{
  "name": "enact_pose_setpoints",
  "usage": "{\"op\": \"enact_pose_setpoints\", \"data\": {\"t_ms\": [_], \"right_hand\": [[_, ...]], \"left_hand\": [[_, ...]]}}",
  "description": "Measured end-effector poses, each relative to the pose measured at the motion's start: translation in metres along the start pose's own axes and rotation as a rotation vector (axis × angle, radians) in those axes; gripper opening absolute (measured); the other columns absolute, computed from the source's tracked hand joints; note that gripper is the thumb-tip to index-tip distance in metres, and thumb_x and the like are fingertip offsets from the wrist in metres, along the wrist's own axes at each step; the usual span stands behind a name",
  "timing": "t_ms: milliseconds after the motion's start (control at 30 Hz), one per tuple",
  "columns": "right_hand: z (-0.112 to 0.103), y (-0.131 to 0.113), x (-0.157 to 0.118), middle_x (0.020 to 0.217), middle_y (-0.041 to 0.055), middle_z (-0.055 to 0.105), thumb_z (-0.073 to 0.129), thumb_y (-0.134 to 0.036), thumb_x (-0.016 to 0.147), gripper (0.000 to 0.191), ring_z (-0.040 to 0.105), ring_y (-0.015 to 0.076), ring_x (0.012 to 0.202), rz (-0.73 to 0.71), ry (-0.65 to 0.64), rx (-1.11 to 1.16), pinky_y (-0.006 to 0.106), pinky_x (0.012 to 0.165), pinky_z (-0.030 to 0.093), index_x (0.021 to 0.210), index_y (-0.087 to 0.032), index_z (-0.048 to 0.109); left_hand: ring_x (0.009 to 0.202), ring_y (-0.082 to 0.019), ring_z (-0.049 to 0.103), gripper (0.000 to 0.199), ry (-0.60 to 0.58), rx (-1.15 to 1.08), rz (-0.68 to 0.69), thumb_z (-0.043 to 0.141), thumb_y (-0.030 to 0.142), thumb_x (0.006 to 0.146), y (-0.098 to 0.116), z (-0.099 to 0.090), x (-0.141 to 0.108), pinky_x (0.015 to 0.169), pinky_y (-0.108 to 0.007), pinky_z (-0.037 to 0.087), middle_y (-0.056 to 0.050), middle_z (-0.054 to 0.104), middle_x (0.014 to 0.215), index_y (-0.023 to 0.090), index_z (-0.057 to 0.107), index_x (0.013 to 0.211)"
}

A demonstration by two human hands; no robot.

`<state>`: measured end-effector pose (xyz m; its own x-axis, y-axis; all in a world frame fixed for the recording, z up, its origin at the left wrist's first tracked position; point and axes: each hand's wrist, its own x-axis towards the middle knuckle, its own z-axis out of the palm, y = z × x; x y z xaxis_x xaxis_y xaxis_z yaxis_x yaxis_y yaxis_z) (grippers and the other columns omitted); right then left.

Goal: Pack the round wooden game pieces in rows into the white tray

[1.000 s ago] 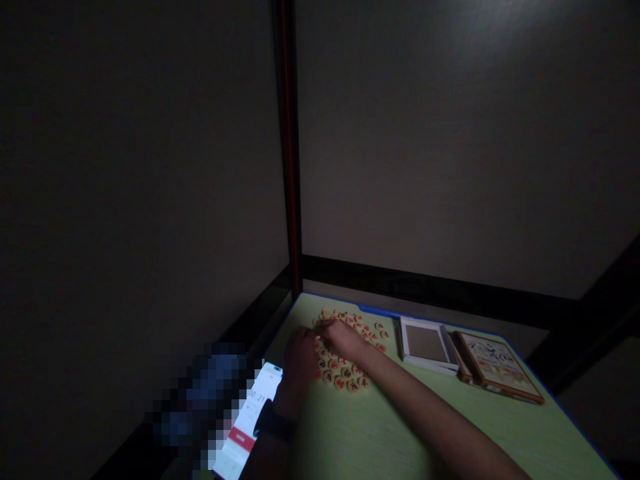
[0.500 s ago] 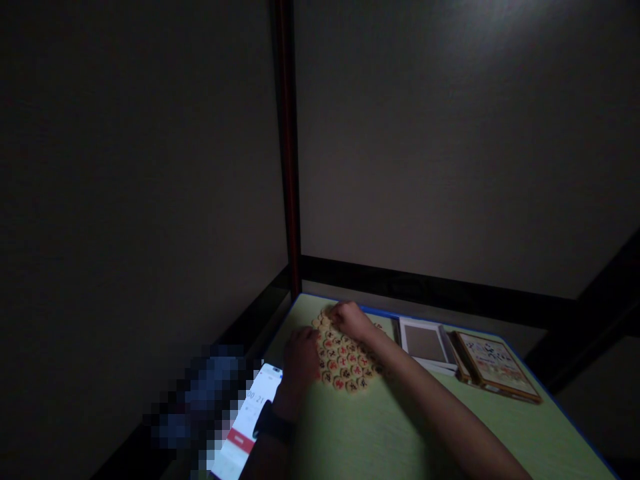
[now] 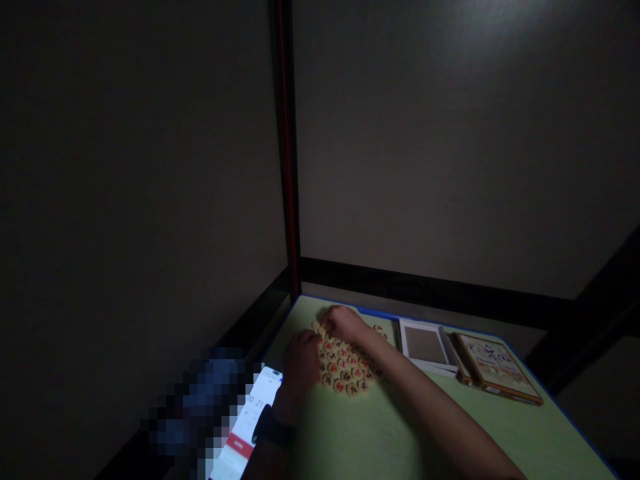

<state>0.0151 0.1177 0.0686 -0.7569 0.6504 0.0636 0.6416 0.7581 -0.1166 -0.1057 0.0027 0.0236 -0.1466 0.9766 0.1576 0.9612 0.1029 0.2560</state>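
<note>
Several round wooden pieces with red and black characters (image 3: pixel 343 363) lie packed together on the green table. My right hand (image 3: pixel 344 323) reaches over the far side of the cluster, its fingers curled down at the pieces; whatever they hold is hidden. At the left edge of the cluster rests my left hand (image 3: pixel 303 357), with a dark band on the wrist. Its fingers bend beside the pieces, and their tips are too dark to make out. A few pieces (image 3: pixel 379 329) sit beyond my right forearm.
An open white box (image 3: pixel 426 342) stands near the table's back edge, beside a printed box lid (image 3: pixel 497 363). A lit phone (image 3: pixel 243 427) lies at the left edge. Walls rise behind the green table (image 3: pixel 360 440).
My right hand has shifted slightly down and to the left over the far pieces. My left hand has barely moved.
</note>
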Motion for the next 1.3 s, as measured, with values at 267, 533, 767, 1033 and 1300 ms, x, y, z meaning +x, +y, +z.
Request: {"op": "enact_pose_setpoints", "data": {"t_ms": [267, 533, 767, 1033, 1300], "right_hand": [[-0.003, 0.004, -0.014, 0.104, 0.0089, 0.077, 0.056, -0.014, 0.083, 0.027, 0.069, 0.0231, 0.100, 0.009, -0.086, -0.075, 0.025, 0.081, 0.046, 0.099, -0.022, 0.076], [0.001, -0.002, -0.010, 0.109, 0.0150, 0.074, 0.053, -0.011, 0.085, 0.028, 0.067, 0.0282, 0.105, -0.028, -0.117, -0.088, 0.031, 0.084, 0.048, 0.103, -0.018, 0.073], [-0.003, 0.011, -0.005, 0.112, 0.0150, 0.072, 0.056, -0.012, 0.086, 0.040, 0.067, 0.0233, 0.100, -0.066, -0.056, 0.069, 0.027, 0.080, 0.047, 0.125, -0.013, 0.060], [0.004, 0.032, -0.003, 0.085, 0.0034, 0.078, 0.058, 0.002, 0.070, 0.035, 0.070, 0.0151, 0.077, -0.062, -0.044, 0.260, 0.019, 0.068, 0.047, 0.096, -0.014, 0.076], [0.018, 0.034, -0.002, 0.075, 0.0013, 0.077, 0.061, 0.001, 0.070, 0.029, 0.071, 0.0153, 0.075, -0.076, -0.047, 0.258, 0.020, 0.068, 0.046, 0.080, -0.018, 0.079]], "left_hand": [[0.122, -0.023, 0.052, 0.046, -0.043, -0.038, -0.007, 0.043, 0.005, 0.089, 0.004, -0.009, -0.001, 0.106, -0.034, 0.041, -0.008, 0.061, 0.135, 0.020, 0.067, 0.125], [0.123, -0.024, 0.051, 0.047, -0.010, -0.034, 0.010, 0.042, 0.006, 0.089, 0.000, 0.001, 0.000, 0.108, -0.035, 0.040, -0.007, 0.061, 0.136, 0.020, 0.066, 0.127], [0.121, -0.027, 0.051, 0.047, 0.033, 0.005, 0.038, 0.041, 0.007, 0.090, 0.002, 0.002, -0.001, 0.106, -0.039, 0.041, -0.007, 0.062, 0.135, 0.020, 0.066, 0.127], [0.121, -0.027, 0.051, 0.045, 0.008, 0.026, 0.044, 0.043, 0.009, 0.090, 0.004, -0.002, -0.002, 0.104, -0.039, 0.041, -0.006, 0.061, 0.135, 0.021, 0.065, 0.127], [0.120, -0.026, 0.051, 0.045, 0.005, 0.031, 0.032, 0.044, 0.008, 0.088, 0.004, -0.001, -0.002, 0.103, -0.039, 0.042, -0.007, 0.062, 0.132, 0.022, 0.067, 0.124]]}}
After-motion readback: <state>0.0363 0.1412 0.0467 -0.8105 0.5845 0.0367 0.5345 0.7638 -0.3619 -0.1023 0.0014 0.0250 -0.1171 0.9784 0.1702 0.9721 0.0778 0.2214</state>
